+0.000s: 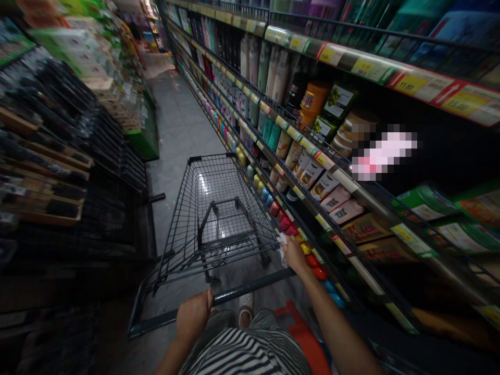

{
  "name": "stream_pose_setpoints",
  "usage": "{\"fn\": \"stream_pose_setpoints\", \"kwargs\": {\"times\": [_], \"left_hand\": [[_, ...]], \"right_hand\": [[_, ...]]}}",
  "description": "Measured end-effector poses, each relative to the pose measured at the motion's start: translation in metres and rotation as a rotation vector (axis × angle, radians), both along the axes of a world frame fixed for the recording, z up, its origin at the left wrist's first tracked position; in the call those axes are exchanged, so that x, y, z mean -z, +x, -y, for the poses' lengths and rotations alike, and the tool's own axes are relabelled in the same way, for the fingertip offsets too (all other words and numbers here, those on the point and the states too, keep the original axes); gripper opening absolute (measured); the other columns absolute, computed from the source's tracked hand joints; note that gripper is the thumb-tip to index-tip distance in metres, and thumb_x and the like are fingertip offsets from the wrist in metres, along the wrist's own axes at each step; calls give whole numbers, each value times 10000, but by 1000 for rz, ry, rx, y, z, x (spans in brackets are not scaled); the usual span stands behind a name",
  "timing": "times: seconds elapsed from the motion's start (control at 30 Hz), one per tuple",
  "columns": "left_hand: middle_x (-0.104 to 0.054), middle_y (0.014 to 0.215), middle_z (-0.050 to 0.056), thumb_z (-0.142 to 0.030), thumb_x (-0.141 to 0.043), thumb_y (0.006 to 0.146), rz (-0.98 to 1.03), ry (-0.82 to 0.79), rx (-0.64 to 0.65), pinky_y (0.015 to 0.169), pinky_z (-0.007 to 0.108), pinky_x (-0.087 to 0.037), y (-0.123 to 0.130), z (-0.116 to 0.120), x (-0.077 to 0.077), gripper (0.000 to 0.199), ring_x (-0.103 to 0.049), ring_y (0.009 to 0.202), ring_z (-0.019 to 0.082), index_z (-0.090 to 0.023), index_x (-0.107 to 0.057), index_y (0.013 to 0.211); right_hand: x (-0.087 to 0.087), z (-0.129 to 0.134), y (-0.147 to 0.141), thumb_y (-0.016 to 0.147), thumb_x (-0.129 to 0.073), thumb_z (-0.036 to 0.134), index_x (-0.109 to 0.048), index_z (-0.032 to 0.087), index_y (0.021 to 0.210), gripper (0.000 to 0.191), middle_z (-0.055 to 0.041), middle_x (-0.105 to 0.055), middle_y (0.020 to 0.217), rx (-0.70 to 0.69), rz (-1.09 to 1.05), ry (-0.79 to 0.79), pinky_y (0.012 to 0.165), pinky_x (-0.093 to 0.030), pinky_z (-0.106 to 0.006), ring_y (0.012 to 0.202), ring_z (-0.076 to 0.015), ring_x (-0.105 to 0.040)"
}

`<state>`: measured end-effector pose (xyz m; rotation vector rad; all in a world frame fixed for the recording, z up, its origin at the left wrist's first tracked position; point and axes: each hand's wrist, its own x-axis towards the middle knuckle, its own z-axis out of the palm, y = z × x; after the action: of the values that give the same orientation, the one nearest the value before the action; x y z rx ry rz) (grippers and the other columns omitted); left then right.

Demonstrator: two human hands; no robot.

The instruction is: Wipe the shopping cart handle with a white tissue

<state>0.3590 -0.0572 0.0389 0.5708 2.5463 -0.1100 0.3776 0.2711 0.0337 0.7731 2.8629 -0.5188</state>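
My left hand [194, 314] is wrapped round the handlebar [250, 285] of a wire shopping cart [183, 229]. The cart's basket shows only its bare mesh, with the floor visible through it. At the right corner of the basket, just beyond the bar, my right hand [295, 254] has its fingers closed on a crumpled white wipe [282, 246]; whether it is tissue or cloth I cannot tell. The wipe is at the basket's rim, close to the shelf edge.
Shelves of bottles and jars [308, 101] with price tags [406, 83] run along my right. Dark goods in boxes [50, 203] and stacked packs [97, 88] line the left. The tiled aisle [172, 104] stretches ahead. An orange-red object [302, 333] is beside my legs.
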Motion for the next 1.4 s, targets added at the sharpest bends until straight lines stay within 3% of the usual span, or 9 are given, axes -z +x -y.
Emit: {"fn": "stream_pose_setpoints", "kwargs": {"times": [0.33,0.47,0.7,0.8,0.9,0.97,1.1,1.3,1.4], "left_hand": [[-708,848,117,-255,-177,942,14,30,1,711,313,-465,3,-4,-6,470,-670,813,209,-172,-636,886],[-707,859,120,-253,-236,931,44,37,10,722,322,-465,1,-5,-12,405,-673,836,225,-171,-632,917],[-708,903,143,-310,-337,908,49,58,11,711,341,-464,0,-10,-17,323,-672,845,255,-165,-624,937],[-706,868,137,-291,-286,921,38,73,0,712,333,-462,0,-13,-16,367,-671,832,240,-169,-632,912],[-702,831,136,-262,-213,928,23,85,-26,711,331,-456,1,-16,-14,440,-668,825,235,-162,-640,896],[-703,831,137,-268,-197,929,16,92,-42,709,331,-452,3,-17,-12,459,-665,825,237,-159,-642,896],[-708,850,131,-282,-176,935,15,99,-49,716,328,-451,5,-19,-11,483,-665,835,237,-162,-642,888],[-710,857,115,-285,-199,932,16,90,-45,716,315,-457,7,-23,-11,455,-668,833,228,-166,-637,908],[-709,874,114,-282,-221,931,22,98,-29,711,312,-461,8,-24,-13,428,-671,836,227,-166,-633,949]], "right_hand": [[17,11,90,920,-406,247,-634,178,1043,268,-103,-652,926,85,-194,103,769,-445,-302,906,-239,-605],[17,9,78,894,-441,228,-657,197,915,219,-100,-649,864,62,-199,176,732,-442,-304,838,-237,-606],[4,-4,18,863,-450,182,-670,160,886,223,-94,-633,847,83,-235,7,777,-438,-291,855,-212,-593],[-5,-12,25,872,-381,167,-650,140,993,296,-101,-636,928,72,-349,-39,823,-451,-311,911,-209,-584],[-9,-10,53,887,-365,204,-628,140,1078,332,-130,-630,1029,96,-551,-64,893,-441,-381,998,-235,-558],[-5,2,75,894,-383,220,-625,166,1114,331,-129,-628,1079,68,-582,-76,929,-425,-427,1047,-247,-537],[12,51,100,870,-374,108,-600,220,1193,410,-87,-610,1200,-142,-512,-176,973,-406,-465,1138,-238,-490],[14,140,66,817,-483,58,-558,207,1244,459,-88,-590,1254,-507,-392,-330,996,-407,-459,1164,-245,-472],[7,166,49,813,-544,87,-569,190,1221,421,-79,-612,1216,-628,-329,-361,1000,-417,-408,1141,-234,-488]]}}
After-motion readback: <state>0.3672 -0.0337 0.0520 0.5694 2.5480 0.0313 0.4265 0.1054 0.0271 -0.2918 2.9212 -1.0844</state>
